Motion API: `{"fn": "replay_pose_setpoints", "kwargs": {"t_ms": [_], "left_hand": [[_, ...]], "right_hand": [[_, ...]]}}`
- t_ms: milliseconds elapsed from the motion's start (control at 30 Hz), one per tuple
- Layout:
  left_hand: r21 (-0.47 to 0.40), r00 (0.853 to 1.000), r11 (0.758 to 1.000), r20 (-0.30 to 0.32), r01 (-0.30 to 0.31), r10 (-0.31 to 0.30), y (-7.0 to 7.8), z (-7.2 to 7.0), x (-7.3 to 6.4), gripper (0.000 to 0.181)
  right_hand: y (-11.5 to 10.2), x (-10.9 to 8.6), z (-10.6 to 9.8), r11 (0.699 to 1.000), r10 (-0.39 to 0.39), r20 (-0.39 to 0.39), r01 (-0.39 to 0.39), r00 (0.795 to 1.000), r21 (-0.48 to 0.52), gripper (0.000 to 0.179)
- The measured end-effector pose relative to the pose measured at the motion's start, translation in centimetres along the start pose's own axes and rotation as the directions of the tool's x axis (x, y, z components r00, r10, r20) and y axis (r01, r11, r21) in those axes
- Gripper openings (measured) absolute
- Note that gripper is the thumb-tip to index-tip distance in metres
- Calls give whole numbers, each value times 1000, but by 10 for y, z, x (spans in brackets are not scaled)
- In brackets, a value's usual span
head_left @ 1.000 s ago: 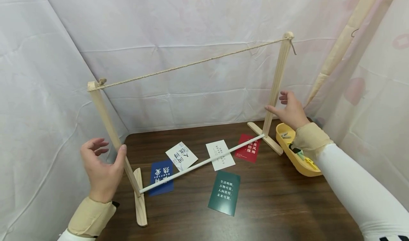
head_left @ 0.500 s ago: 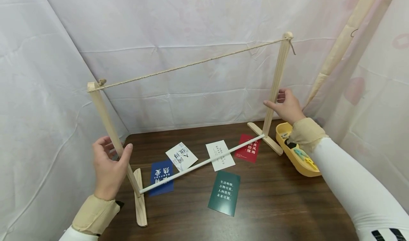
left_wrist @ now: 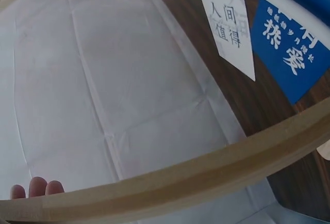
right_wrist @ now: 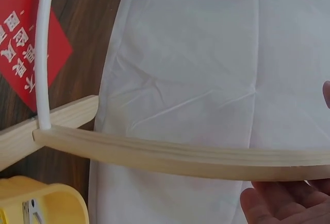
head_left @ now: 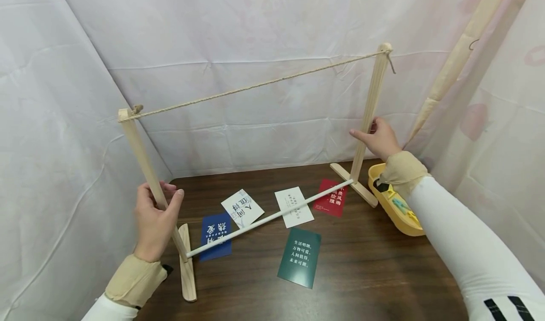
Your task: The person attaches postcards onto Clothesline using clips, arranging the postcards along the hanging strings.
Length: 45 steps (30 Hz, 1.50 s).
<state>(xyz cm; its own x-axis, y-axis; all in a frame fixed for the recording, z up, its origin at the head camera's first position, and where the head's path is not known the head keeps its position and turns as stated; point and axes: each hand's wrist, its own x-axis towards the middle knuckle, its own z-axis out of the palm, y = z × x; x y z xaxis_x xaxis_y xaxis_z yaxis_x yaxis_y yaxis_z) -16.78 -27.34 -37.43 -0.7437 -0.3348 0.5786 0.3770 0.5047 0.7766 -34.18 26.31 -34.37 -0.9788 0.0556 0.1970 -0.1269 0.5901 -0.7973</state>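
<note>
A wooden stand with a rope (head_left: 255, 85) tied between its two post tops stands on the dark table. Its left post (head_left: 140, 153) passes between the thumb and fingers of my left hand (head_left: 156, 224); the fingers curl behind it. In the left wrist view, several fingertips (left_wrist: 38, 187) show beyond this post. My right hand (head_left: 380, 138) is round the right post (head_left: 372, 89), thumb in front and fingers behind. The right wrist view shows those fingers (right_wrist: 278, 203) against the post's underside, the thumb apart from it. A white rod (head_left: 259, 222) joins the posts low down.
A blue card (head_left: 215, 252), white cards (head_left: 251, 212) (head_left: 284, 200), a red card (head_left: 336, 209) and a green card (head_left: 299, 257) lie near the rod. At right, beneath my forearm, a yellow basket (head_left: 400, 225) holds small clips. White cloth (head_left: 264, 22) hangs behind.
My left hand has moved right onto the left post, its fingers passing behind it. My right hand has shifted slightly left and curled round the right post. The stand looks still.
</note>
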Motion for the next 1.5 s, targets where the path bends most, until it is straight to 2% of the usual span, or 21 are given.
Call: {"fn": "replay_pose_setpoints", "kwargs": {"t_ms": [233, 433, 700, 833, 967, 1067, 1200, 1367, 1500], "left_hand": [[9, 1000, 1000, -20, -5, 6, -2, 4, 1, 32], [29, 999, 999, -30, 19, -18, -4, 8, 3, 26], [-24, 999, 999, -16, 46, -46, -4, 12, 3, 22], [-33, 999, 998, -15, 50, -51, -5, 12, 5, 33], [-31, 998, 998, -29, 61, -62, -8, 12, 7, 45], [-40, 997, 997, -37, 69, -71, -9, 12, 8, 51], [-55, 996, 996, -40, 72, -75, -10, 13, 10, 55], [-60, 997, 996, -47, 59, -62, -12, 15, 13, 57], [-27, 995, 998, -79, 53, -55, -14, 17, 16, 56]], "right_hand": [[-1, 7, 3, 1000, 19, -28, -19, 999, -7, 66], [-3, 12, 6, 993, 76, -15, -74, 997, 94, 74], [2, 25, 11, 971, 101, -53, -87, 994, 224, 54], [4, 27, 13, 957, 94, -42, -79, 995, 277, 54], [4, 28, 14, 943, 92, -33, -76, 995, 323, 46], [6, 28, 15, 939, 94, -36, -76, 995, 335, 37], [9, 28, 16, 941, 84, -41, -66, 996, 331, 34], [13, 27, 14, 956, 57, -47, -41, 997, 292, 34], [16, 24, 13, 961, 41, -52, -25, 998, 274, 36]]}}
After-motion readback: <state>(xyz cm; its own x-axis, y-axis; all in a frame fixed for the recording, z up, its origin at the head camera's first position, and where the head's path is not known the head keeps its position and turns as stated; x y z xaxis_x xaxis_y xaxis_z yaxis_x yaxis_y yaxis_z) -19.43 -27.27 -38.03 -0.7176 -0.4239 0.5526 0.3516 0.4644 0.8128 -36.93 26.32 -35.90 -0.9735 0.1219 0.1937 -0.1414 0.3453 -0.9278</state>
